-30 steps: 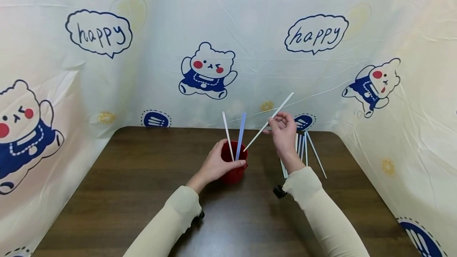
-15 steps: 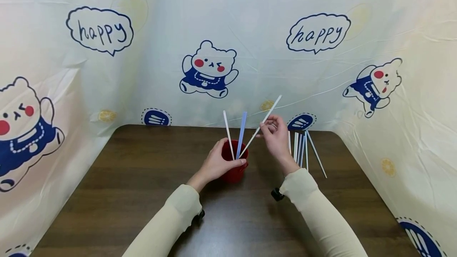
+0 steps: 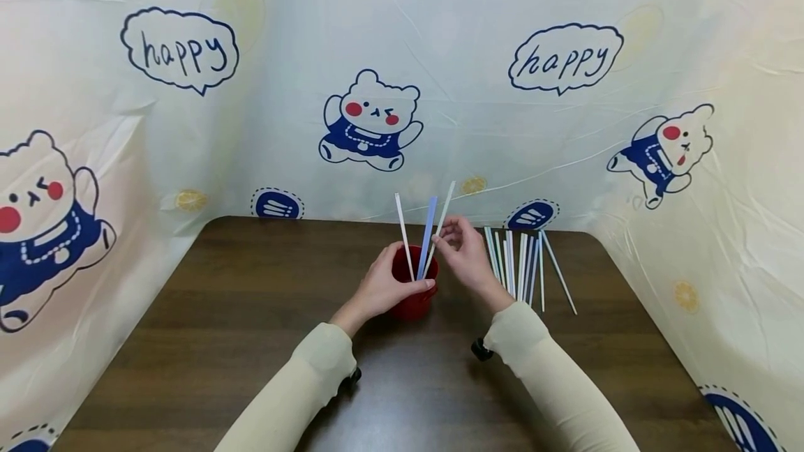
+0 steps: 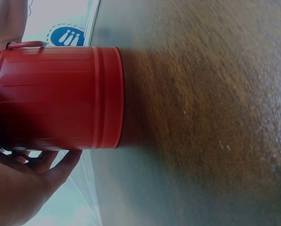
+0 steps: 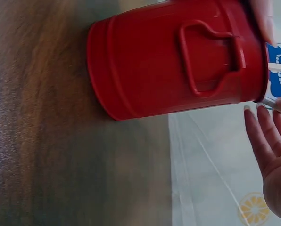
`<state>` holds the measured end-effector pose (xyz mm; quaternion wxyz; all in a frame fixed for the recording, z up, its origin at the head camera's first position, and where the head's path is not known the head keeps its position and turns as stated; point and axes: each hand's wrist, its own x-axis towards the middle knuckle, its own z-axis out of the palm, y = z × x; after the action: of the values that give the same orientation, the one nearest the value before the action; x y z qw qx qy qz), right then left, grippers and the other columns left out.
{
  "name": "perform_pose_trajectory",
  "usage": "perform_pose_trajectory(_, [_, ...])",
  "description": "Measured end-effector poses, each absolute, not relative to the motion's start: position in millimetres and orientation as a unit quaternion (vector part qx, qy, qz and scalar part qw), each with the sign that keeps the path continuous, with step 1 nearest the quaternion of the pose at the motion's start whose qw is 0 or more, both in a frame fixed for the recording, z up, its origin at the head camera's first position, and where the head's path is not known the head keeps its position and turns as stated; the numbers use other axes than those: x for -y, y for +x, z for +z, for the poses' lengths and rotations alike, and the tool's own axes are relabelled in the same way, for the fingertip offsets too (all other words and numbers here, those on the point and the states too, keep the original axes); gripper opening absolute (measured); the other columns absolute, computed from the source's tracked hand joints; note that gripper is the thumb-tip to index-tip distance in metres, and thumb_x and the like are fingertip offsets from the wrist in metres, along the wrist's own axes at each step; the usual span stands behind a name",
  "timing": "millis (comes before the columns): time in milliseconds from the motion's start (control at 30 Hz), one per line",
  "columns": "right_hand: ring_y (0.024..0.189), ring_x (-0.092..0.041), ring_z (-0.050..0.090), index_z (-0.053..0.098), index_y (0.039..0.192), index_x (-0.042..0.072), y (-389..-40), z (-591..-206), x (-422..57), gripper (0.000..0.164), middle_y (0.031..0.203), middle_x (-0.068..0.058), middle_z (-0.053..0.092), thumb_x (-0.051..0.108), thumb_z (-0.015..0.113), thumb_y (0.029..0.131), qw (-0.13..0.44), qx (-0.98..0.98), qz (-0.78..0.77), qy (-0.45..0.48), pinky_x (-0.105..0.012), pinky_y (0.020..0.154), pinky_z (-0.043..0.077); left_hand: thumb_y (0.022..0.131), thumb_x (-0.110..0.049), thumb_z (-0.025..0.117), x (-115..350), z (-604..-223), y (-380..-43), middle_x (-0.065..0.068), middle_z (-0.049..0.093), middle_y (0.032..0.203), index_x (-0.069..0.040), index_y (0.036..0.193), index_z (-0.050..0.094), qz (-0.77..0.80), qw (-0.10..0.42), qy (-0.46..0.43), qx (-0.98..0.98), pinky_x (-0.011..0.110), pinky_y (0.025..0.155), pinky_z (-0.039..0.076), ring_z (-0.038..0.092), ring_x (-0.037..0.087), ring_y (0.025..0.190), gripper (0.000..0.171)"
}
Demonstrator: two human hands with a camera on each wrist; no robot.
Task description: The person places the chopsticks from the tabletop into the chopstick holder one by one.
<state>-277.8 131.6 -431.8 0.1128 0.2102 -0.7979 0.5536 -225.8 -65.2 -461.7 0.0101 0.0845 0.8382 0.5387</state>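
Around the near left side of a small red metal bucket (image 3: 410, 307) my left hand (image 3: 382, 286) is wrapped, thumb along the rim. The bucket stands upright on the table; the right wrist view shows its looped side handle (image 5: 197, 70). A white straw (image 3: 404, 234) and a wider blue straw (image 3: 429, 227) lean inside it, their tops sticking up. My right hand (image 3: 466, 257), right of the rim, pinches a pale green straw (image 3: 447, 205) between thumb and fingers. That straw's lower end is inside the bucket, its top tilted slightly right.
Several white, pale green and blue straws (image 3: 523, 264) lie roughly side by side at the back right of the brown wooden table (image 3: 251, 284), just beyond my right forearm. A patterned curtain (image 3: 465, 103) hangs behind the table and along its sides.
My right hand has moved left toward the bucket, bringing the pale green straw further in and more upright. More of the straws on the table now show. The left hand keeps its hold.
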Motion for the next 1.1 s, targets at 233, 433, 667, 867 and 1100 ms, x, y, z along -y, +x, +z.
perform_pose_trajectory(233, [0.089,-0.021,0.068,0.063,0.111,0.004,-276.3,-441.5,-128.9,0.018,0.101,-0.010,0.069,0.007,0.072,0.095,0.046,0.834,0.493,0.245,-0.038,0.083,0.059,0.077,-0.052,0.086,64.1,-460.3,-224.7,0.005,0.054,0.140,-0.024,0.145,0.045,0.544,0.008,0.090,-0.834,0.055,0.097,0.054,0.056,0.025,0.123,0.084])
perform_pose_trajectory(433, [0.088,-0.021,0.068,0.065,0.109,0.007,-275.4,-442.7,-131.3,0.018,0.101,-0.008,0.069,0.010,0.074,0.094,0.034,0.840,0.490,0.229,-0.037,0.081,0.060,0.077,-0.051,0.086,64.0,-459.5,-223.9,0.006,0.054,0.140,-0.025,0.143,0.046,0.543,0.007,0.086,-0.835,0.057,0.096,0.054,0.056,0.027,0.123,0.082])
perform_pose_trajectory(667, [0.092,-0.023,0.067,0.065,0.112,0.006,-278.1,-436.7,-140.3,0.018,0.104,-0.009,0.069,0.014,0.071,0.097,0.034,0.844,0.487,0.223,-0.044,0.085,0.059,0.077,-0.052,0.086,64.1,-459.0,-223.9,0.008,0.054,0.142,-0.026,0.142,0.046,0.544,0.008,0.087,-0.835,0.056,0.096,0.053,0.055,0.025,0.123,0.081])
perform_pose_trajectory(867, [0.097,-0.024,0.067,0.066,0.113,0.006,-283.4,-423.1,-151.8,0.016,0.108,-0.010,0.069,0.016,0.068,0.100,0.055,0.849,0.476,0.221,-0.043,0.087,0.058,0.077,-0.053,0.086,64.5,-460.2,-224.4,0.000,0.054,0.138,-0.027,0.142,0.046,0.539,0.012,0.081,-0.838,0.054,0.095,0.054,0.055,0.022,0.123,0.080])
perform_pose_trajectory(1100, [0.104,-0.032,0.065,0.065,0.117,0.001,-289.5,-412.9,-166.8,0.020,0.114,-0.018,0.067,0.009,0.066,0.099,0.081,0.868,0.447,0.201,-0.047,0.093,0.055,0.075,-0.053,0.087,63.8,-460.8,-225.2,-0.002,0.054,0.137,-0.029,0.142,0.046,0.534,0.012,0.072,-0.842,0.056,0.096,0.054,0.054,0.024,0.124,0.082])
